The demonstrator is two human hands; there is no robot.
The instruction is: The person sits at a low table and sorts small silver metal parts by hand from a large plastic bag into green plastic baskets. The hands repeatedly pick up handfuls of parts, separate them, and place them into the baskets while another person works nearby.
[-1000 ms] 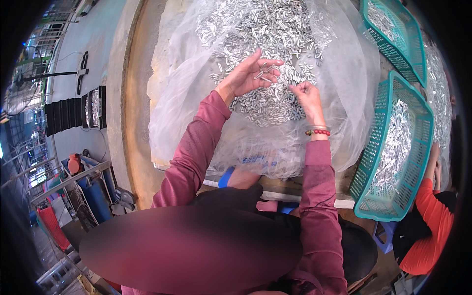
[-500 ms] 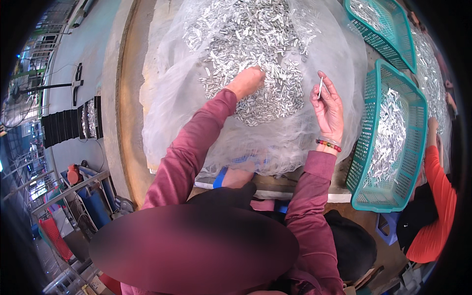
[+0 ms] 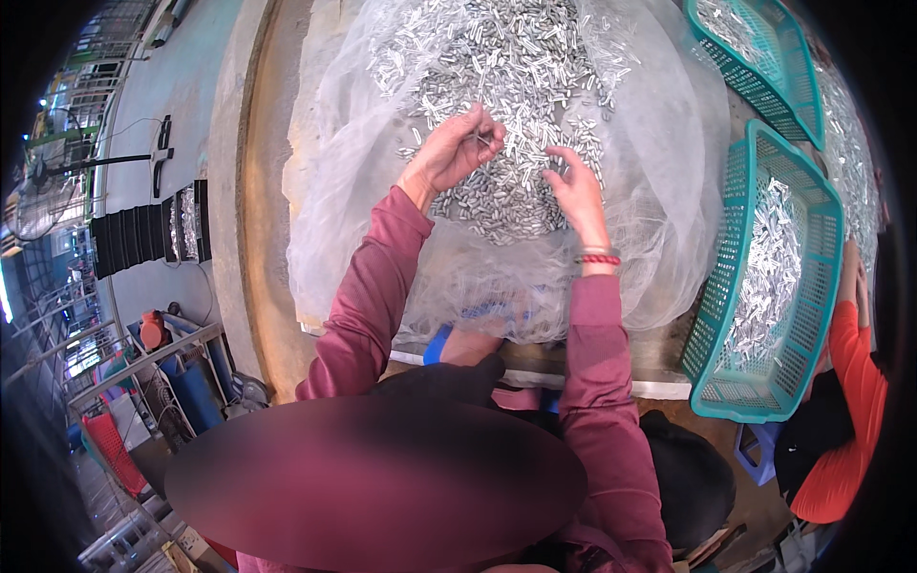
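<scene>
A broad pile of small silvery metal pieces (image 3: 516, 205) lies on sheer white netting (image 3: 368, 181) in front of me. Over the pile's left part my left hand (image 3: 453, 158) has its fingers curled in a pinch, with the thin edge of a small silvery piece seeming to show at the fingertips. To the right of it, my right hand (image 3: 579, 196) reaches over the pile, thumb and forefinger apart and nothing visible between them. Its other fingers are partly hidden.
On the right stands a green plastic basket (image 3: 702, 334) holding more silvery pieces, with another green basket (image 3: 755, 91) beyond it. A person in an orange sleeve (image 3: 853, 382) is at far right. A concrete ledge (image 3: 250, 191) runs along the left.
My right hand has moved left from beside the basket to over the pile; the thin silvery piece it held no longer shows. My left hand has lifted slightly and turned, fingertips now in view.
</scene>
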